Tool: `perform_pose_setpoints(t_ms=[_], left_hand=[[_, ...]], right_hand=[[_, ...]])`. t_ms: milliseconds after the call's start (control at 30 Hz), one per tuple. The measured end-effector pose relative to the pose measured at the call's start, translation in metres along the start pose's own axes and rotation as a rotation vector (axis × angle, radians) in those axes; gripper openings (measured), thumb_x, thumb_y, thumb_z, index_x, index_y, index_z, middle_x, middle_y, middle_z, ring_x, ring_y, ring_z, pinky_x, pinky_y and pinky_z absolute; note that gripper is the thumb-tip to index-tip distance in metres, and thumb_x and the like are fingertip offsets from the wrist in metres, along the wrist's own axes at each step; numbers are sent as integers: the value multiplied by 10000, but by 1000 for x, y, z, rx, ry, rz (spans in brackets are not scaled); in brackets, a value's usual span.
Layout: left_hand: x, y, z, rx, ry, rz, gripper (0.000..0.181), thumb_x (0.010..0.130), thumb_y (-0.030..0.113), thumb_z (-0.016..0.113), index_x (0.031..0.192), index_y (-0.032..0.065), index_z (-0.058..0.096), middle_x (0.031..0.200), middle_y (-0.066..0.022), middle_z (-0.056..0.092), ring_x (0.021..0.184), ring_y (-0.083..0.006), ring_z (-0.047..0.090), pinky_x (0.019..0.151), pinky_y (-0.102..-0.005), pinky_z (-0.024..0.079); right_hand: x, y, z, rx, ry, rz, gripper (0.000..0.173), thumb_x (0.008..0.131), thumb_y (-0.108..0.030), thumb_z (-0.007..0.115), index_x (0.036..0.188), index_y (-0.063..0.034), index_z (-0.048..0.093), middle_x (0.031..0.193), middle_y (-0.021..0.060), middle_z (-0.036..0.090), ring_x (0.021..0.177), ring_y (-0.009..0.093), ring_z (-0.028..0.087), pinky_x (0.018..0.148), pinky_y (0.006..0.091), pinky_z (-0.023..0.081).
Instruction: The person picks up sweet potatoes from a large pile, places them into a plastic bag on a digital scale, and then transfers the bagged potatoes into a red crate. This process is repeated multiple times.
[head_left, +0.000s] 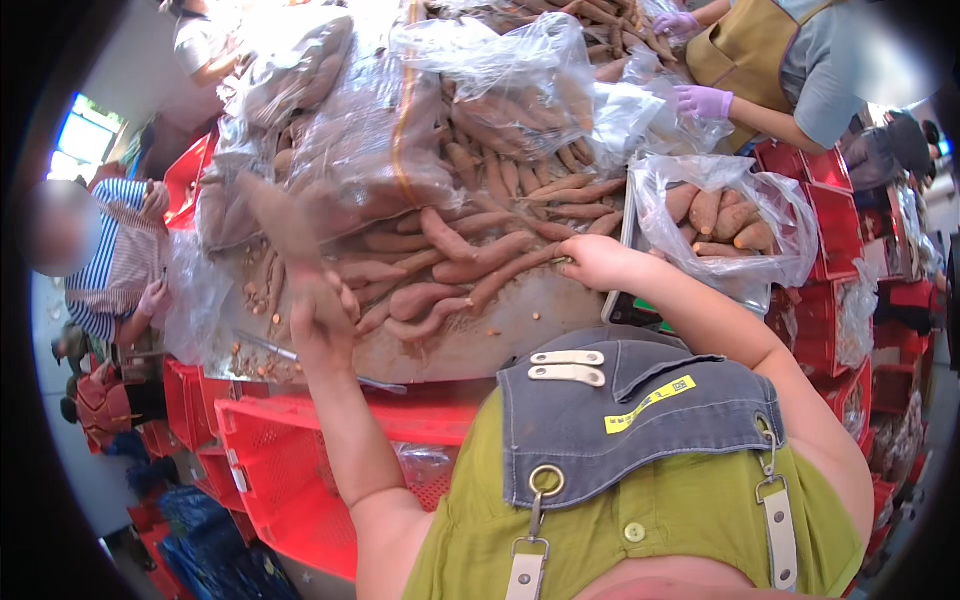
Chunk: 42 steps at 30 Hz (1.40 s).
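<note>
My left hand (322, 311), blurred by motion, is closed on a sweet potato (281, 214) held up over the left of the metal table (450, 360). My right hand (600, 262) has its fingers closed at the thin end of a long sweet potato (514, 274); a small dark thing shows at the fingertips, too small to name. Between my hands lies a pile of loose sweet potatoes (424, 300). A thin metal tool (266, 346), perhaps a knife, lies at the near table edge, partly behind my left wrist.
Filled plastic sacks (360, 150) stand behind the pile. A clear bag of sweet potatoes (720, 217) rests on a scale (626, 307) at right. A red plastic crate (285, 480) is below the table edge. A co-worker's gloved hand (705, 101) is at upper right; another person (120, 255) is at left.
</note>
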<state>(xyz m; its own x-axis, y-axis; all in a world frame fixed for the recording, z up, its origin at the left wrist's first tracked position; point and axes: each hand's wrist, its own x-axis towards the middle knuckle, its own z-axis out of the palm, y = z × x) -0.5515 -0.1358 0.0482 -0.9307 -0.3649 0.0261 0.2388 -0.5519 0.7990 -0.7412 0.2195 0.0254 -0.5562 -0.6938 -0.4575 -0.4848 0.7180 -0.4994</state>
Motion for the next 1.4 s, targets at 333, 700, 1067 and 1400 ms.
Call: perform_pose_setpoints(t_ms=[333,700,1067,1400], left_hand=[[-12,-39,34,-82,45,-304,600,767,325,597,1256,14,439,1019,-146,565,748,-180,557,589,-265,445],[-10,-43,56,103,91,-270,738,623,268,645,1272,-6,424,1140,-139,537,704,-174,518,570,-248,424],[-13,-41,49,55,78,-274,623,654,200,606,1209,-33,447,886,-123,551,691,-193,512,590,-278,451],[-3,-61,33,300,301,-227,473,755,62,611,1185,-19,431,1047,-139,563,888,-198,552,791,-290,462]], right_hand=[[38,26,49,-357,-28,-32,202,760,-119,568,915,-24,656,981,159,619,980,313,584,860,397,469],[20,40,41,-682,-48,-52,208,796,-159,548,937,-96,687,1039,77,608,1057,242,530,845,384,442],[52,43,32,-965,-126,-109,232,793,-200,576,1005,-172,666,1005,11,624,1020,214,540,789,375,418],[56,11,-25,-183,440,-271,324,774,-133,608,1097,-126,576,1069,67,606,1042,272,533,890,399,434]])
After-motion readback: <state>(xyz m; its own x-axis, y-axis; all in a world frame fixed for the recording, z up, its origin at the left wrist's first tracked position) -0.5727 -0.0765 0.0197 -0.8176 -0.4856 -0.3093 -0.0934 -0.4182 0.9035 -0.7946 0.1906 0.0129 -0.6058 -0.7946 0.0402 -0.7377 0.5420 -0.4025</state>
